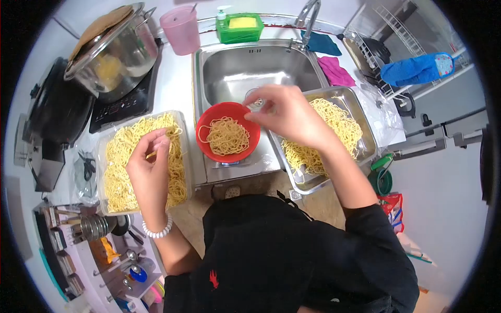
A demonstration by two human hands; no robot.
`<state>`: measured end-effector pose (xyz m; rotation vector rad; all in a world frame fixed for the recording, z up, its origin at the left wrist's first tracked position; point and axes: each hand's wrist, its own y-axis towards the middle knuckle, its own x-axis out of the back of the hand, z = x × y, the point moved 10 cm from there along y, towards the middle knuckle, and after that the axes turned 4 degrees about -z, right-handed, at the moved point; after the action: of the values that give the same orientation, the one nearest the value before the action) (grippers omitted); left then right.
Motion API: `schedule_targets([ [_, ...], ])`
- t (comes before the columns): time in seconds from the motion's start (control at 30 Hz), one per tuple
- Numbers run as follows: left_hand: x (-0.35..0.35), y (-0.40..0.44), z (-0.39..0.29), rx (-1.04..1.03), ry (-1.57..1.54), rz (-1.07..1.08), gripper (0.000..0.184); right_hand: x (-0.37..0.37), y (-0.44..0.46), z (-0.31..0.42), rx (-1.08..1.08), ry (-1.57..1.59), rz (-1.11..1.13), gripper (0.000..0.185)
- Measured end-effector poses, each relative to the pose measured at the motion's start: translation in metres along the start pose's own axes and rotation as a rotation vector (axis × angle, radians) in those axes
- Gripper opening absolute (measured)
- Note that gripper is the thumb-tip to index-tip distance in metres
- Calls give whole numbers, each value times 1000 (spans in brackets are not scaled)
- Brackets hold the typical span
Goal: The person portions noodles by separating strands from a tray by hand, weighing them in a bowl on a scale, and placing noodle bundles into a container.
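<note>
A red bowl (203, 143) with a small heap of yellow noodles (225, 136) stands at the front edge of the sink. My right hand (284, 112) hovers over the bowl's right rim, thumb and forefinger apart with nothing between them. Over the clear plastic tub (186, 175) of noodles (119, 172) on the left is my left hand (150, 161). Its thumb and fingertips are drawn together; whether a strand is between them I cannot make out. To the right, a metal tray (369, 143) holds more noodles (339, 125), partly hidden by my right forearm.
Behind the bowl lies the steel sink (209, 68) with its faucet (309, 23). A large pot (122, 70) sits on a black cooktop (117, 112) at the left. A pink pitcher (180, 31) and a green sponge holder (239, 34) line the back. A dish rack (402, 36) stands right.
</note>
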<state>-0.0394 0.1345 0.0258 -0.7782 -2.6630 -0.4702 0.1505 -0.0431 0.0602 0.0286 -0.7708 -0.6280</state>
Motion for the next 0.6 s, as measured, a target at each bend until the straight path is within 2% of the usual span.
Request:
schedule_targets([
  [0.13, -16, 1, 4, 5, -25, 68, 19, 11, -43, -76, -304, 211, -139, 23],
  [0.17, -24, -1, 3, 13, -55, 89, 18, 22, -59, -92, -438, 110, -168, 25],
  [0.27, -50, -7, -12, -35, 13, 179, 17, 62, -102, -122, -325, -308, -462, 25],
  [0.3, -63, -11, -17, -8, -1, 235, 16, 65, -118, -146, -426, -391, -410, 42],
  [0.4, -109, -29, -36, -88, -97, 428, 16, 64, -161, -171, -806, -616, -271, 64],
  [0.43, -124, -36, -46, -141, -99, 496, 17, 53, -171, -194, -870, -549, -146, 81],
  [0.53, -163, -61, -73, -274, -84, 676, 18, 48, -179, -197, -871, -436, -193, 82],
  [0.6, -182, -77, -84, -331, -46, 772, 19, 43, -181, -201, -908, -382, -147, 89],
])
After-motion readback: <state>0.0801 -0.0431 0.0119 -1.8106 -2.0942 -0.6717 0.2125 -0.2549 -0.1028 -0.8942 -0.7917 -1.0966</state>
